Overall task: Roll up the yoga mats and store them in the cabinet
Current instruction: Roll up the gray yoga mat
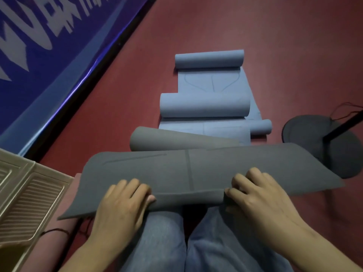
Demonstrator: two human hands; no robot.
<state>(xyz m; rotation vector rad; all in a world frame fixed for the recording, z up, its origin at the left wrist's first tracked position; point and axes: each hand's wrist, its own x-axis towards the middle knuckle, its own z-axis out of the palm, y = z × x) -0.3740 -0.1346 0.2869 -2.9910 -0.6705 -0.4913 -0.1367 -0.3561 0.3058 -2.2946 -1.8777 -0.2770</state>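
On a red floor (275, 46), a grey yoga mat (196, 167) lies crosswise (long axis left-right); left hand (121, 201) and right hand (257, 193) grip its near folded edge equally.

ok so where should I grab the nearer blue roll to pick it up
Take the nearer blue roll around its middle, coming down from above with the grip across its width. It lies flat and sideways on the unrolled blue mat, so its curved top is exposed and a centred hold should keep it level. Its loose tail may trail, so finishing the roll first is probably wiser.
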